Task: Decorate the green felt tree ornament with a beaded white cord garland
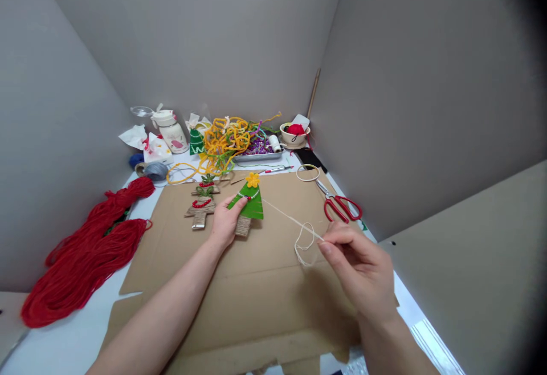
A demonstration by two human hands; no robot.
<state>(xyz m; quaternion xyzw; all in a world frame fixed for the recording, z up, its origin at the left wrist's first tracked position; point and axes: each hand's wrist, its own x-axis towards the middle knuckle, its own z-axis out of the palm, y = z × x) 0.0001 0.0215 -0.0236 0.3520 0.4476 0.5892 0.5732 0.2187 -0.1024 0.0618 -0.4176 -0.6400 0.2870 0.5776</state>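
My left hand (226, 219) grips a green Christmas tree ornament (254, 208) with a yellow flower on top, a string of beads across it and a brown wrapped trunk. Off to the right, my right hand (359, 261) pinches a thin white thread (288, 216) that runs taut to the tree's right side. A loose loop of the thread dangles beside my right fingertips; whether a needle is there, I cannot tell. Left of my left hand lies a twine-wrapped tree ornament (200, 215) with red beads and green bows. Both hands are above a cardboard sheet (265, 295).
Red-handled scissors (342, 207) and a pale ring (307, 172) lie at the right. A big red yarn skein (94, 255) fills the left edge. Along the back stand a white bottle (173, 133), tangled yellow yarn (226, 141), a bead tray (260, 157) and a bowl (294, 138).
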